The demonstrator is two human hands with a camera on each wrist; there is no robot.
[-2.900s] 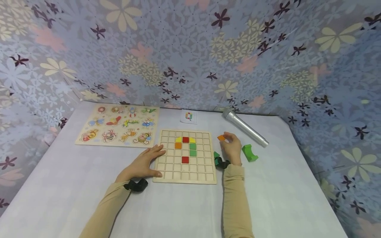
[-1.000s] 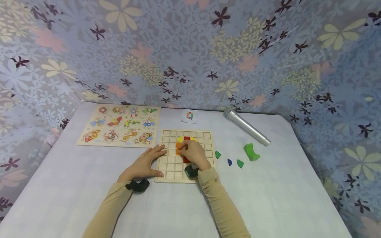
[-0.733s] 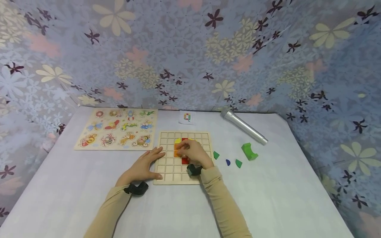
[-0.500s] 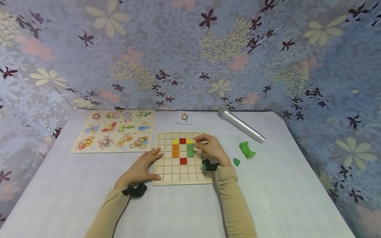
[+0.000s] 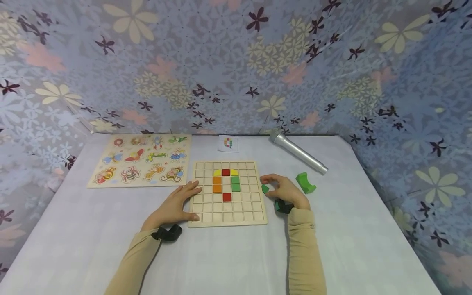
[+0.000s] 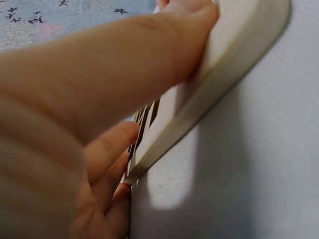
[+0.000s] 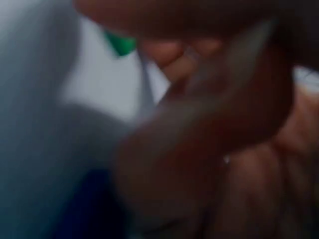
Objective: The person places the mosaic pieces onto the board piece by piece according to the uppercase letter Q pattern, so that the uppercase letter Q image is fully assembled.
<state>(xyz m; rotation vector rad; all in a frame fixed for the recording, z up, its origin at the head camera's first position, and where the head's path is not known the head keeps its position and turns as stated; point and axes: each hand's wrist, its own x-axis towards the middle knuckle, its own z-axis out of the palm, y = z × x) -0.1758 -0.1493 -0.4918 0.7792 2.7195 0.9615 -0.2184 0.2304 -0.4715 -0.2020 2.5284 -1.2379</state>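
My left hand (image 5: 173, 207) rests on the left edge of the wooden grid board (image 5: 206, 221), its thumb near the front corner. In the left wrist view the thumb and fingers (image 6: 104, 149) lie along the board's rim. Beside the board's right edge, my right hand (image 5: 285, 190) hovers with thumb and fingers spread around a green quarter-round piece (image 5: 265, 189). The right wrist view is blurred; the green piece shows there apart from the fingertips, with a blue piece (image 7: 89, 209) low down. Two orange tiles (image 5: 217, 188), red tiles (image 5: 226, 197), green tiles (image 5: 235, 187) and yellow corner pieces (image 5: 217, 172) sit in the grid.
A picture card (image 5: 228, 144) lies behind the grid board. To the left is a puzzle board with insect pictures (image 5: 140, 159). A silver microphone (image 5: 300, 153) and a green arch block (image 5: 305, 182) lie at the right. A flowered cloth hangs behind.
The second orange tile, earlier held in my right hand, now sits below the first on the board. My right hand has let go and moved right, off the board. The left hand stays put.
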